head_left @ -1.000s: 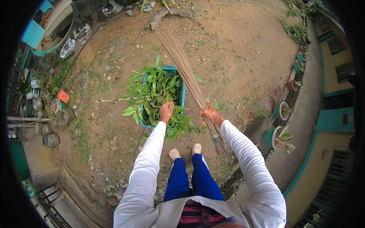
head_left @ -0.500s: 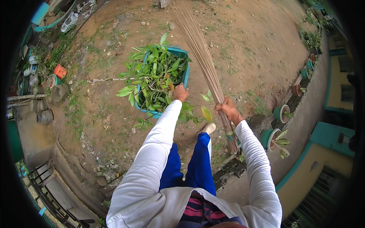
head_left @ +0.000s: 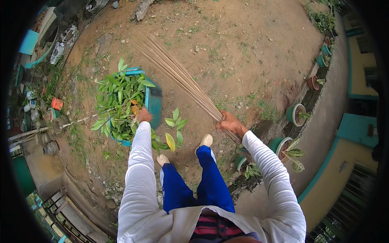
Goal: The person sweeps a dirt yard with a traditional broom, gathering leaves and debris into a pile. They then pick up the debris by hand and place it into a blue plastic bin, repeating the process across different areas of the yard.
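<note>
My left hand is closed at the right rim of a teal plastic bin; leaves hide part of the fingers. The bin leans to the left, its right outer wall showing. Leafy green cuttings fill it and spill over the rim, with a yellow leaf hanging at the near right side. In my right hand is a stick broom, gripped near its bound end. Its long thin sticks fan out forward and to the left, over the ground beyond the bin.
Bare dirt with pebbles and patches of grass spreads ahead. Potted plants line a concrete edge on the right, beside a yellow and teal building. An orange pot and other containers stand at the left. A rock lies far ahead.
The bin has shifted left in view and now leans left with my left hand on it. The broom's far end has swung left. My left shoe has come into view.
</note>
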Tool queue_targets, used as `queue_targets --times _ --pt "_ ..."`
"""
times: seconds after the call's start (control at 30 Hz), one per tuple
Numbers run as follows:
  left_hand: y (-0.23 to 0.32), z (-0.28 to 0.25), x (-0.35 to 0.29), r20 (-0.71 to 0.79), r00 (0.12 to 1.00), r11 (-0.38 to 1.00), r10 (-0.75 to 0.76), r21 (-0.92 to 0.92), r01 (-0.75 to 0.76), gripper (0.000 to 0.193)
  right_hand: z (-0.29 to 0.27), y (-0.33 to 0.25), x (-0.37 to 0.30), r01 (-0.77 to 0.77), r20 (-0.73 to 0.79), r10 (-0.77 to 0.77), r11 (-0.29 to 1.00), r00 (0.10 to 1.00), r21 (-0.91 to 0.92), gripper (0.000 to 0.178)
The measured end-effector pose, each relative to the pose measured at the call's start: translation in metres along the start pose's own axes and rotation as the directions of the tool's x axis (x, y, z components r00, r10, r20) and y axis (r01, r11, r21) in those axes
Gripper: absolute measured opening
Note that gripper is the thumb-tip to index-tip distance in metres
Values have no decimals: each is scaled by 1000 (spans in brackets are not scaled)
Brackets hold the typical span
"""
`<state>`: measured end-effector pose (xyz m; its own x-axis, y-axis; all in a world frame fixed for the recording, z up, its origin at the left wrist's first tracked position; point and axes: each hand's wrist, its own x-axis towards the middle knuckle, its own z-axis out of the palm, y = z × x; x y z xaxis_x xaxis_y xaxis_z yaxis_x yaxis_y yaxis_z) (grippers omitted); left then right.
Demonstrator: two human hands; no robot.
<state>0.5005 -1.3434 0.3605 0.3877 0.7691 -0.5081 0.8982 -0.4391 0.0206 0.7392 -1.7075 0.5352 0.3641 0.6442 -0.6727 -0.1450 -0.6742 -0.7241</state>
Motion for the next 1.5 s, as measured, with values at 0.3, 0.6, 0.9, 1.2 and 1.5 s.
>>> queue_targets --times 0.3,0.6,0.9,1.2,1.5 --pt "16 -79 5 5 1000 1000 -17 -16 18 57 -108 31 -10 -107 -1 109 974 994 199 66" --pt "67 -14 -86 138 987 996 87 -34 -83 54 -68 -17 109 -35 -58 51 968 997 249 59" --pt "52 12 -118 188 926 859 327 -467 -209 45 11 -83 247 145 -42 -142 984 989 104 56" --pt "-81 -19 -161 675 728 526 118 -664 531 60 78 -68 314 104 6 -105 991 994 81 54" --pt "-58 14 -174 547 837 904 -8 -353 240 82 78 -65 353 182 -148 -271 881 951 -437 61"
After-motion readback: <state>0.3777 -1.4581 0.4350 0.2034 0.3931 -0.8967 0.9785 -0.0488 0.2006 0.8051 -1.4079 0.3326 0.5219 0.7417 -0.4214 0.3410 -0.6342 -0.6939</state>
